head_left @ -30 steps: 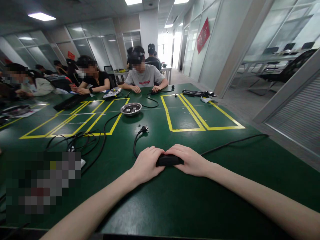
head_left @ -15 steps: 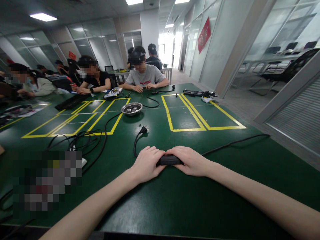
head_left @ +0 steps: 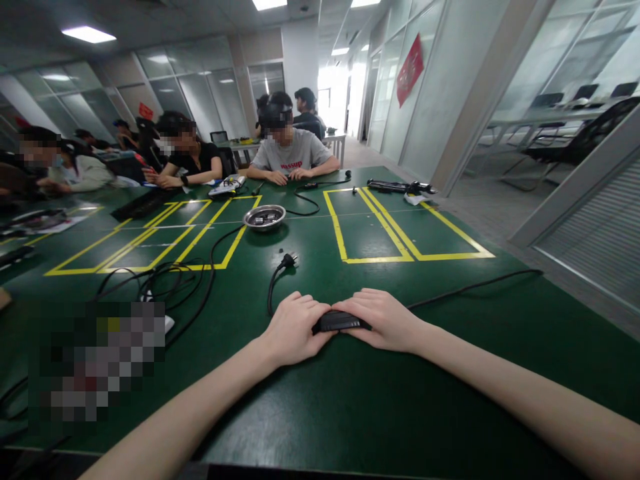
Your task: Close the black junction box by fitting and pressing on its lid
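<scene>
A small black box [head_left: 338,323], perhaps a power adapter, lies on the green table [head_left: 350,400] between my hands. My left hand [head_left: 294,327] curls over its left end, fingers bent down and touching it. My right hand [head_left: 383,319] covers its right end, fingers wrapped over the top. A black cable with a plug [head_left: 288,259] runs from under my left hand toward the table's middle. Another thin black cable [head_left: 475,283] leads off to the right from my right hand.
A metal dish [head_left: 263,217] with small parts sits among yellow tape outlines [head_left: 370,233]. Tangled black cables [head_left: 160,283] lie at left. Several people sit along the far and left sides. A black tool [head_left: 395,187] rests at the far right edge.
My hands and the black box stay almost still; my right hand's fingers have shifted slightly over the box. The view has drifted a little.
</scene>
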Demonstrator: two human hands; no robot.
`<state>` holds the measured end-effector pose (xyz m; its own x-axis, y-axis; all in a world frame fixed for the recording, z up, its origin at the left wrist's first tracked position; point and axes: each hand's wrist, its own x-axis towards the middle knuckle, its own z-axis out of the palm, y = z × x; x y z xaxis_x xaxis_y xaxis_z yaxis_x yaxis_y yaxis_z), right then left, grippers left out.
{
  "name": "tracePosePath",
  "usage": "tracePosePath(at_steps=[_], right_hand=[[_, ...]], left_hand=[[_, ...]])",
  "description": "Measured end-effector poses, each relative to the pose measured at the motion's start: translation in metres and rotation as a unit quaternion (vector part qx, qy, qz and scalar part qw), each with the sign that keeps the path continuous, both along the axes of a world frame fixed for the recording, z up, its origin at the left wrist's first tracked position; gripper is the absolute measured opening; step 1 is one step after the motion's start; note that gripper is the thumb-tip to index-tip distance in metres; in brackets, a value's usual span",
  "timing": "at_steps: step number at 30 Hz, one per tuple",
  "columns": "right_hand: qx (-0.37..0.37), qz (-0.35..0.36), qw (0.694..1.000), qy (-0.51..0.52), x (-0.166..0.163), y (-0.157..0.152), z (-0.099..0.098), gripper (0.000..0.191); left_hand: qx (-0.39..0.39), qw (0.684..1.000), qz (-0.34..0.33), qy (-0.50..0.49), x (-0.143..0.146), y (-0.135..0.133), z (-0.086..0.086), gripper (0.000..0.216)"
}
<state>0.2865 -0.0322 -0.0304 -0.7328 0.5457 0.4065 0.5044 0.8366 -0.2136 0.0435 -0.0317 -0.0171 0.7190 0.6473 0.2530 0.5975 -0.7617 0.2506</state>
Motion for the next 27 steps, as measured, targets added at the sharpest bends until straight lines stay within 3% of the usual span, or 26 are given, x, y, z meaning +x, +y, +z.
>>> tracePosePath(at_steps=[11, 15, 21, 27], right_hand=[[0.027, -0.003, 1.0, 0.0, 0.002, -0.001, 0.003, 0.032], [-0.086, -0.004, 0.995, 0.044, 0.002, -0.002, 0.005, 0.03], [-0.294, -0.001, 0.946, 0.135, 0.007, -0.003, 0.013, 0.025], [-0.34, -0.016, 0.93, 0.142, 0.003, -0.007, 0.016, 0.023]], left_hand=[[0.071, 0.997, -0.016, 0.017, -0.003, -0.002, 0.002, 0.035], [0.091, 0.994, -0.051, 0.038, -0.003, -0.001, 0.002, 0.03], [0.145, 0.986, -0.069, 0.04, -0.002, -0.002, 0.006, 0.031], [0.142, 0.989, -0.048, 0.002, -0.001, -0.002, -0.003, 0.04]])
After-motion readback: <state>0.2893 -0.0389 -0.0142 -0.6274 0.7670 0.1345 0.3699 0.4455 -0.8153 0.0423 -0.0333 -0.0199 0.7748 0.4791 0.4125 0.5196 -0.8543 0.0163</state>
